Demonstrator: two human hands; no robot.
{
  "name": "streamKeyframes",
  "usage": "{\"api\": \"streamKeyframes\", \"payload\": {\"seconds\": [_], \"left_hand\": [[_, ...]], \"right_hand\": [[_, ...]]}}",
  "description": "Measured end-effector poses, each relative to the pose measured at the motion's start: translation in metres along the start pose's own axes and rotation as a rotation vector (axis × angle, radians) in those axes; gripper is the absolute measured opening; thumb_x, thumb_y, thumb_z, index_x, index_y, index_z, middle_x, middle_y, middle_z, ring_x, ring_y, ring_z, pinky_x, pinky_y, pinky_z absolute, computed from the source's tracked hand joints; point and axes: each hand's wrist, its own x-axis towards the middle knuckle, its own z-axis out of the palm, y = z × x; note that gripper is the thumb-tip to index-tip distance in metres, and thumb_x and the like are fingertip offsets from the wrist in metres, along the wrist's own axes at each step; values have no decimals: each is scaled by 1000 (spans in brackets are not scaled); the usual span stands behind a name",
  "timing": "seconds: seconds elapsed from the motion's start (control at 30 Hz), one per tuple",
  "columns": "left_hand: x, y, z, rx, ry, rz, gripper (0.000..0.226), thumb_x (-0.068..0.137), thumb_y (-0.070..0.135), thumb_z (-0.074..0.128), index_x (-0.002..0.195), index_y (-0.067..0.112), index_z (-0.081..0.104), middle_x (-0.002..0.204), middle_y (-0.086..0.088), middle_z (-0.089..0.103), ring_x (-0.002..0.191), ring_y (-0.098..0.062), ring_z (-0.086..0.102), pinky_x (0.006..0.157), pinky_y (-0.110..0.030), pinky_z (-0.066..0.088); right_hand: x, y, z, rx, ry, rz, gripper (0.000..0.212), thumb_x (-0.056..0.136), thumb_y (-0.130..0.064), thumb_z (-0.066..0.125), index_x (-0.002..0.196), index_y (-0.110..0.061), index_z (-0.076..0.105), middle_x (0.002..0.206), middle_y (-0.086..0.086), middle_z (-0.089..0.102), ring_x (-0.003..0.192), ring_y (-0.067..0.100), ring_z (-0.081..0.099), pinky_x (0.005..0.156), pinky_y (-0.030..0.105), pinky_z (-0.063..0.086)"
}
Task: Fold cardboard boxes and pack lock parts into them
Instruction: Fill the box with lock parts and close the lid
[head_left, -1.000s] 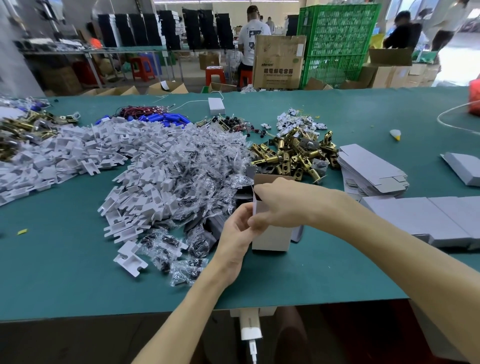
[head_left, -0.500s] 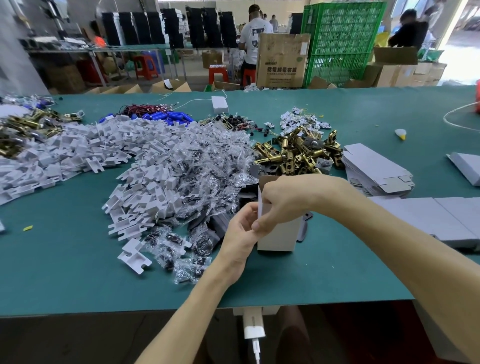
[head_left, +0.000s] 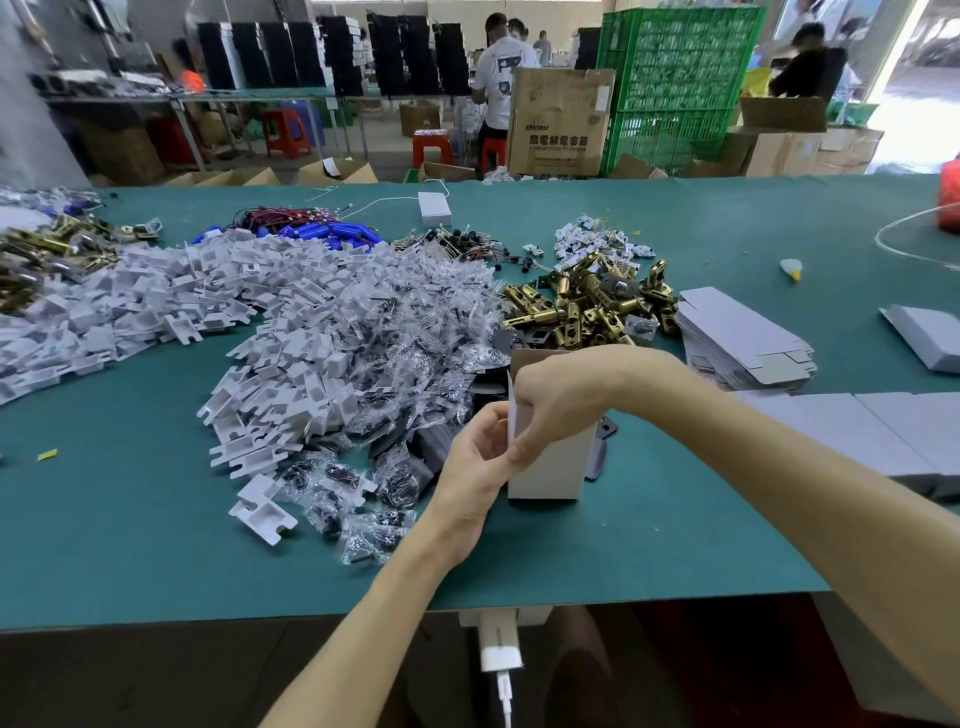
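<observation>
The left hand (head_left: 475, 460) and the right hand (head_left: 558, 395) both pinch the side flap (head_left: 512, 415) of the upright white box (head_left: 550, 470). The box stands on the green desk (head_left: 130, 545), with bare cloth between it and the near edge. Bagged parts (head_left: 395, 338) crowd its left and brass latches (head_left: 587, 306) lie behind. The print on the far brown carton (head_left: 558, 124) is unreadable.

Left hand (head_left: 475, 460) and right hand (head_left: 563, 397) meet, both pinching (forearms (head_left: 779, 467) outstretched).

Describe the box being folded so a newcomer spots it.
On the green table, find the near-right edge of the clear bagged-parts heap. The white box stands upright there, held by the left hand and right hand; neighbouring cartons lie flat.
</observation>
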Motion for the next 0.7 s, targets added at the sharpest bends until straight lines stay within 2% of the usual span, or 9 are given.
{"api": "streamKeyframes", "payload": {"seconds": [0.13,0.37,0.47,0.57,0.7], "left_hand": [[0,0,1,-7,-7,7,28,97,0,68,121,14,66,108,1,75,103,-6,67,87,-18,52],[-1,3,4,0,-16,5,21,98,7,69,118,13,67,105,3,75,101,-4,67,87,-17,51],[-1,4,4,13,-17,6,22,97,6,69,118,12,67,106,2,75,102,-5,67,86,-17,52],[-1,3,4,14,-37,-5,33,96,-4,67,126,7,63,114,-3,74,106,-9,67,89,-20,54],[-1,2,4,0,-37,-17,38,94,-9,67,125,13,63,118,-7,73,110,-13,67,93,-24,55]], "right_hand": [[-3,-1,6,92,65,26,36,95,-35,67,68,-16,53,67,-4,49,58,13,43,50,26,32],[-8,0,11,179,136,82,37,95,-25,65,64,-14,49,64,-1,46,57,15,41,51,28,31],[-9,-4,15,179,144,99,34,95,-23,65,64,-16,51,65,0,51,58,16,46,51,28,34],[-9,-11,20,133,156,119,34,93,-27,66,64,-17,53,64,-1,54,56,15,50,49,26,36],[-12,-16,19,102,180,149,38,96,-35,64,65,-17,50,67,-1,53,57,14,50,48,27,35]]}}
